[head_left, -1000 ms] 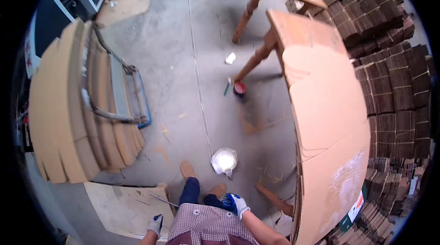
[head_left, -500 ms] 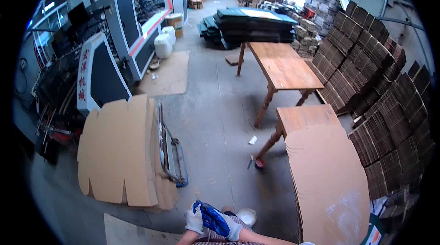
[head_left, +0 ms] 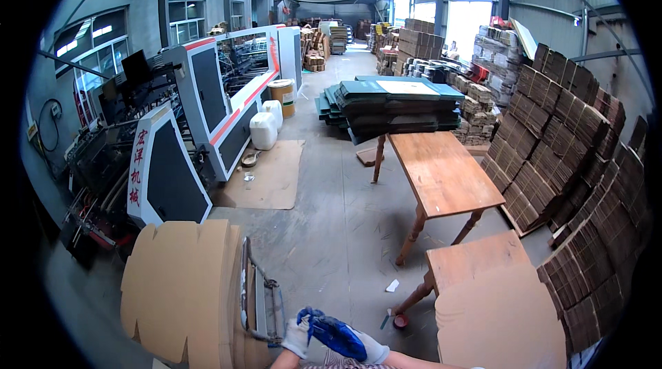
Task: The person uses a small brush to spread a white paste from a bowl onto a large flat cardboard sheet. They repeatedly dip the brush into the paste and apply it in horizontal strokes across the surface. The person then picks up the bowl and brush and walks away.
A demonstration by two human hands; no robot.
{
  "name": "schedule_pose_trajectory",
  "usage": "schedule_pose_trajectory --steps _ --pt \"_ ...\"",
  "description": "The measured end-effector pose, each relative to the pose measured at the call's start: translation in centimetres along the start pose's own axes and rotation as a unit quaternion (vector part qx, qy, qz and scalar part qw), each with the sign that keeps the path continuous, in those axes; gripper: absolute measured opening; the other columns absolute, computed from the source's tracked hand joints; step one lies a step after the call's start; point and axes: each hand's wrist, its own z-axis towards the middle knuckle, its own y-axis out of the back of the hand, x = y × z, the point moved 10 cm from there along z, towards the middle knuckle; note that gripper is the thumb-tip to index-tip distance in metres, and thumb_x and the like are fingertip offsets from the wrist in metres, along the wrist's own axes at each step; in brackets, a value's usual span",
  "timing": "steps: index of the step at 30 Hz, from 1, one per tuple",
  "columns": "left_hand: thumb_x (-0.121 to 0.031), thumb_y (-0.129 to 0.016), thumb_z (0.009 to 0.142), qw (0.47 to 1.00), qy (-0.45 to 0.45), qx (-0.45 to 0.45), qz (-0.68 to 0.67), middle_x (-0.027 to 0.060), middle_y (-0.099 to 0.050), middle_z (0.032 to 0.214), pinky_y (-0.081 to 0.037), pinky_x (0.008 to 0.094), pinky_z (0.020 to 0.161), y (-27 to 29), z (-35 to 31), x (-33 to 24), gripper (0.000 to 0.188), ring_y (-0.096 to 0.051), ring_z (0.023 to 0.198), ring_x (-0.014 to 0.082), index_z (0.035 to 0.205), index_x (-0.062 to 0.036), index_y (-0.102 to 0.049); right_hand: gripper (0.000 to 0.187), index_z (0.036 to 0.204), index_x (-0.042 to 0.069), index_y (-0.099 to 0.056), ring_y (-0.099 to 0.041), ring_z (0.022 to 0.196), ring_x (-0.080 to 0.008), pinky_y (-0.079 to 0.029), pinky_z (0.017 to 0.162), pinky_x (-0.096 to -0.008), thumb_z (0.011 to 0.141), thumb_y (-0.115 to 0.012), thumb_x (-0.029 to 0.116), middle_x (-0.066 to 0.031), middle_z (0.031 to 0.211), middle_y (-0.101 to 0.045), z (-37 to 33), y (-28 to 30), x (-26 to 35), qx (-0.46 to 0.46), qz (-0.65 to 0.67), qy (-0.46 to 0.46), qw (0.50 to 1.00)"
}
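Both my hands are in work gloves, white on the back and cuff and blue-coated on the palm and fingers. They meet low in the middle of the picture, in front of my checked clothing. My left hand (head_left: 297, 336) shows its white back, and its fingers are closed against the blue fingers of the other glove. My right hand (head_left: 341, 338) reaches in from the right with its blue side showing, its fingers bent in toward the left hand. Whether anything besides the gloves lies between them is hidden.
A stack of cut cardboard sheets (head_left: 176, 293) stands at near left beside a metal-framed cart (head_left: 265, 296). More cardboard (head_left: 500, 317) lies on a wooden table (head_left: 476, 262) at right; a second table (head_left: 445, 176) stands beyond. Machinery (head_left: 169, 169) lines the left, bundled cardboard (head_left: 545, 134) the right.
My view has tilted upward, so the hands, tables and stacks sit lower in the picture and the roof shows. Both hands are still together; a white round container beside them has left the view.
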Motion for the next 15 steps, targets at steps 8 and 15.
schedule_pose_trajectory --steps 8,15 --pt "-0.018 -0.055 0.083 0.985 0.038 -0.110 0.129 0.0025 -0.060 0.068 -0.044 0.0264 0.058 1.5 4.0 -2.9 0.022 -0.054 0.062 0.0107 0.083 0.0033 -0.062 0.044 0.130 0.005 -0.031 -0.036 0.119 -0.0199 -0.026 0.101 -0.0295 0.092 -0.032 0.028 -0.0071 0.132 -0.036 3.6 0.0 1.6 -0.141 0.092 -0.155 0.973" --pt "-0.021 -0.054 0.082 0.962 0.010 -0.240 0.132 0.0099 -0.059 0.058 -0.040 0.0299 0.049 3.4 10.5 -7.3 0.026 -0.052 0.052 0.0106 0.080 0.0026 -0.063 0.049 0.132 0.008 -0.028 -0.028 0.125 -0.0203 -0.016 0.102 -0.0485 0.089 -0.037 0.030 -0.0069 0.136 -0.030 7.7 -0.6 3.8 0.019 0.817 -0.311 0.485"
